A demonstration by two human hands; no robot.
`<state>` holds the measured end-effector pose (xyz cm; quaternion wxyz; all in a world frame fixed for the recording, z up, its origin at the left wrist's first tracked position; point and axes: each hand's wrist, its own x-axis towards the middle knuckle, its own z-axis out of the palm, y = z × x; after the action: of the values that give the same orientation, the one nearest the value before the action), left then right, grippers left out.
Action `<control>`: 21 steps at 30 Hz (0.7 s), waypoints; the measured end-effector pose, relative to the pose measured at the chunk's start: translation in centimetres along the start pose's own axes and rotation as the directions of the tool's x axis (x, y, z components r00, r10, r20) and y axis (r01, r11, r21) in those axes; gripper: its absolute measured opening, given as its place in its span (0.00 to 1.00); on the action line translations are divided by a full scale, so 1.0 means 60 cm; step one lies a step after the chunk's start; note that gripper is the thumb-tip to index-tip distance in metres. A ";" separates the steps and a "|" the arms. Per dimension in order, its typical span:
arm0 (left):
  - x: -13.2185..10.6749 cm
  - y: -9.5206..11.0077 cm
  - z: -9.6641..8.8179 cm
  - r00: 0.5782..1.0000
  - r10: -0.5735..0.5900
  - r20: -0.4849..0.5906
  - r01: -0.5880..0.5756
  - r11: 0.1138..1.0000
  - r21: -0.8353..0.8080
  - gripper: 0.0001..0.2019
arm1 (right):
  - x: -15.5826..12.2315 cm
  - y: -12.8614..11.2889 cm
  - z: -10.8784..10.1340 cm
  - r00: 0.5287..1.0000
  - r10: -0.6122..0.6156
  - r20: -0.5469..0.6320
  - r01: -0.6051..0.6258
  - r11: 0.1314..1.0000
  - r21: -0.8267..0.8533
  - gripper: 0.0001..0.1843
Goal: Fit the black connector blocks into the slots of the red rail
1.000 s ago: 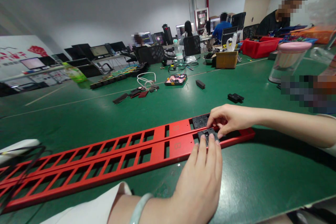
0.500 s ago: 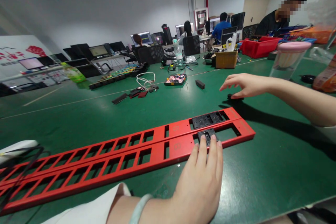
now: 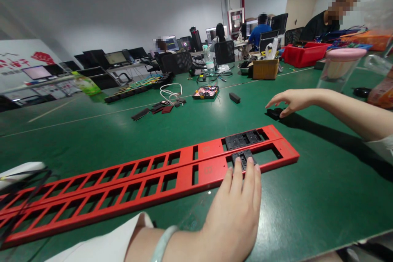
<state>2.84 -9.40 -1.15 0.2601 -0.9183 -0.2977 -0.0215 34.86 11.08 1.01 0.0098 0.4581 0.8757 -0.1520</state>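
Observation:
My left hand [image 3: 235, 208] lies with its fingers stretched out across the near red slotted panel [image 3: 211, 172]. Its fingertips rest on a black plastic module [image 3: 243, 159] seated in that panel's right-hand opening. Another red panel [image 3: 211, 150] runs alongside, just behind, with a row of black modules [image 3: 242, 140] in its end opening. My right hand [image 3: 291, 100] hovers beyond the panels' right end, thumb and fingers apart. Under it, a small black piece [image 3: 273, 114] lies on the table beside the thumb; whether they touch, I cannot tell.
On the green table [image 3: 322, 188] lie a black block [image 3: 234, 98], a small parts tray [image 3: 205, 92] and dark flat pieces [image 3: 158, 107] beside a white cable [image 3: 172, 92]. A pink-lidded cup [image 3: 340, 69] stands beyond my right arm. Black cables [image 3: 26, 200] cross the panels' left end.
My right hand has shifted a little to the right and its thumb has drawn back, so more of the small black piece shows. The left hand has stayed on the module.

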 end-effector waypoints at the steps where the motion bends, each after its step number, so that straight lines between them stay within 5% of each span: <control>1: 0.000 0.000 0.000 1.000 -0.001 0.000 0.001 1.000 0.000 0.24 | 0.001 -0.002 0.001 1.000 -0.007 0.012 0.007 1.000 -0.002 0.33; 15: 0.000 0.000 0.001 1.000 0.001 -0.002 -0.001 1.000 -0.005 0.25 | 0.012 -0.018 0.017 0.999 -0.029 -0.032 0.028 0.999 -0.020 0.30; 21: 0.000 -0.001 0.002 1.000 0.000 -0.006 0.000 1.000 0.003 0.24 | 0.007 -0.062 0.002 0.980 -0.012 -0.201 0.016 1.000 0.017 0.28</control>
<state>2.81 -9.28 -1.23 0.2623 -0.9179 -0.2969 -0.0240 31.60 9.42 1.79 -0.0839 0.4650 0.8740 -0.1133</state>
